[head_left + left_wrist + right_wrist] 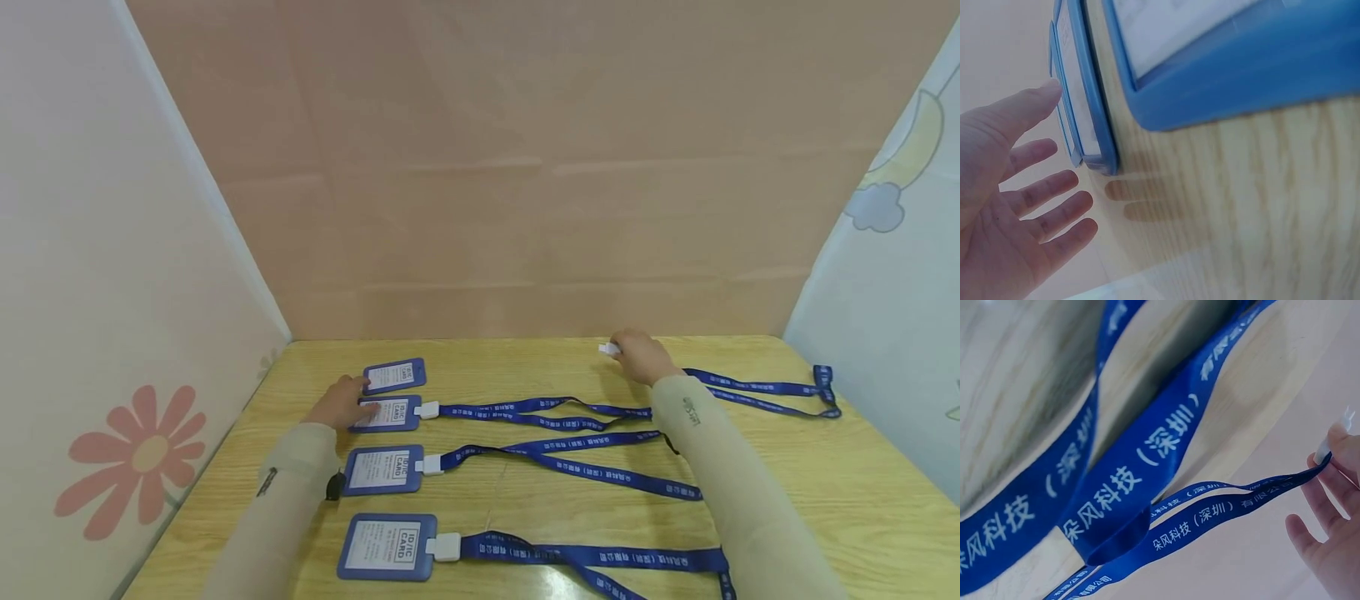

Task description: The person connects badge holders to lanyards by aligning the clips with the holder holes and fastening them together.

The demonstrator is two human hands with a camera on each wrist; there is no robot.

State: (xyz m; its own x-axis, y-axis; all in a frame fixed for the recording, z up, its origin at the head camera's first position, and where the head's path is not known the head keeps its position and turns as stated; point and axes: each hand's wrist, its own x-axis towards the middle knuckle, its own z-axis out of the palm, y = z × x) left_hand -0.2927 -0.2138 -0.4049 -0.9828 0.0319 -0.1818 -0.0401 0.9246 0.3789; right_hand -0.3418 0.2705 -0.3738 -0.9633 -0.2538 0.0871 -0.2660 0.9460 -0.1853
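Note:
At the left, my left hand (pixel 339 403) reaches over the edges of the two farthest blue badge holders. Its fingertips are right at the left edge of the farthest holder (pixel 393 376), which has no lanyard attached. The thumb overlaps the second holder (pixel 386 412). Loosely spread fingers (pixel 1054 187) show in the left wrist view, curled round nothing. At the far right, my right hand (pixel 643 357) pinches the white clip (pixel 609 349) of a blue printed lanyard (pixel 765 387). That strap trails rightward from the hand over the table.
Nearer me lie a third badge holder (pixel 384 469) and a fourth (pixel 387 547), each clipped to a blue lanyard stretching right. Another lanyard (pixel 525 414) runs from the second holder. The wooden table (pixel 465 500) meets a brown back wall (pixel 525 250) and pale side walls.

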